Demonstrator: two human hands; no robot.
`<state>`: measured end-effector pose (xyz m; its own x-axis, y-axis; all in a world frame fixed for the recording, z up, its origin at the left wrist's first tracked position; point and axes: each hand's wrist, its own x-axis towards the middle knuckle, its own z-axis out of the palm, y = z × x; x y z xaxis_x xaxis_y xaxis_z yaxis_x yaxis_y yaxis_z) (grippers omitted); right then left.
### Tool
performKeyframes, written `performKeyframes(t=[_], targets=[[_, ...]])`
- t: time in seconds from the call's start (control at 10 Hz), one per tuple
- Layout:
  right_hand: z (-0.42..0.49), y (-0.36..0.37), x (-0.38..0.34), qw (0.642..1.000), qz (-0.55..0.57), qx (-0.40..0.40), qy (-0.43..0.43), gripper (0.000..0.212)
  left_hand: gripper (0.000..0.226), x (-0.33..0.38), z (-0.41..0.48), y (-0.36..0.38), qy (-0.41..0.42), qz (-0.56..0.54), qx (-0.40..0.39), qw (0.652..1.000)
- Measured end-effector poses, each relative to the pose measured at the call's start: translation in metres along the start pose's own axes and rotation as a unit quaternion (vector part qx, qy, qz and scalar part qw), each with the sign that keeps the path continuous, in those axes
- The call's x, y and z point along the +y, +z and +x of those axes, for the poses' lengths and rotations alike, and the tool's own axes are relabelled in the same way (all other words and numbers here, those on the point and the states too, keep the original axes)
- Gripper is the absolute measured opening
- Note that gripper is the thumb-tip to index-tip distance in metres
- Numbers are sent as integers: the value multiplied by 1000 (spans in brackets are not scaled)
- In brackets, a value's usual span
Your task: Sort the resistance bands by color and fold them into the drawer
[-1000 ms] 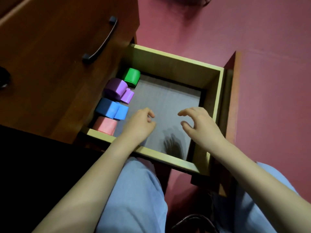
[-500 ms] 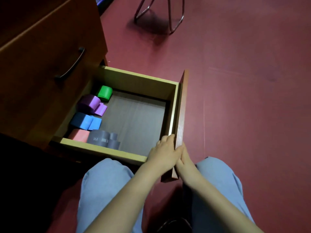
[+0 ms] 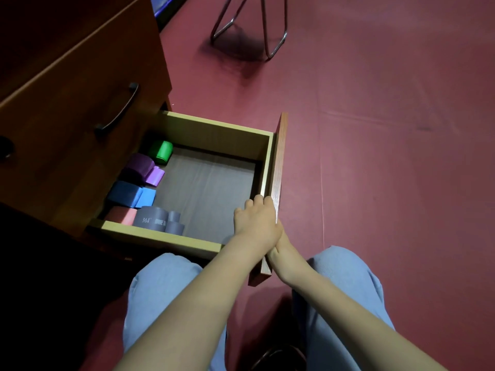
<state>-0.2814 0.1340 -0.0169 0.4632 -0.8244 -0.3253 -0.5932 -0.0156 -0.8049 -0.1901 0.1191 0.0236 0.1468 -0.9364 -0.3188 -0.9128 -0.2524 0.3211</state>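
Resistance bands (image 3: 126,193) rolled at nine o'clock: left hand (image 3: 255,223) gripping drawer front (image 3: 279,162), right hand (image 3: 285,254) half hidden, hold untellable; push squarely, slowly.

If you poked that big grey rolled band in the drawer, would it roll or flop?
The grey band is coiled round, so it may roll. It looks like thin rubbery sheet: probably light and squashy. The pink band beside it would likely block it.

2 bare forearms reach up from the bottom edge to frame centre. The left hand (image 3: 255,223) curls over the drawer front (image 3: 280,156); the right hand (image 3: 282,250) touches it, fingers hidden.
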Motion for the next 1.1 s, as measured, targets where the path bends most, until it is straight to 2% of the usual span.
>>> performKeyframes(t=[0.1, 0.2, 0.3, 0.4, 0.5, 0.6, 0.7, 0.8, 0.9, 1.0, 1.1], targets=[[11, 16, 2, 999, -26, -18, -5, 84, 42, -14, -2, -3, -3, 9, 10, 1000], [19, 30, -7, 999, -31, -33, 19, 79, 42, -28, -4, -7, -9, 32, 20, 999], [24, 40, -20, 998, -19, -59, 18, 86, 43, -43, -4, -14, -9, 79, 40, 996], [20, 42, -26, 990, -32, -135, 13, 76, 53, -64, -8, -25, -18, 121, 59, 991], [1, 37, -13, 984, -74, -158, 22, 59, 54, -91, -15, -34, -26, 175, 91, 980], [-21, 27, 10, 979, -117, -162, 32, 53, 51, -118, -19, -43, -31, 235, 83, 968], [-41, 19, 28, 973, -152, -175, 1, 61, 46, -150, -25, -51, -37, 326, 52, 943], [-56, 16, 32, 979, -136, -144, -40, 75, 54, -175, -30, -62, -59, 417, 10, 907], [-61, 17, 37, 952, -259, -106, -125, 67, 57, -197, -39, -73, -62, 504, -12, 861], [-58, 11, 44, 920, -338, -121, -156, 70, 58, -209, -46, -70, -54, 543, -35, 837], [-45, 20, 29, 914, -292, -77, -272, 44, 56, -203, -39, -71, -114, 412, -37, 903]])
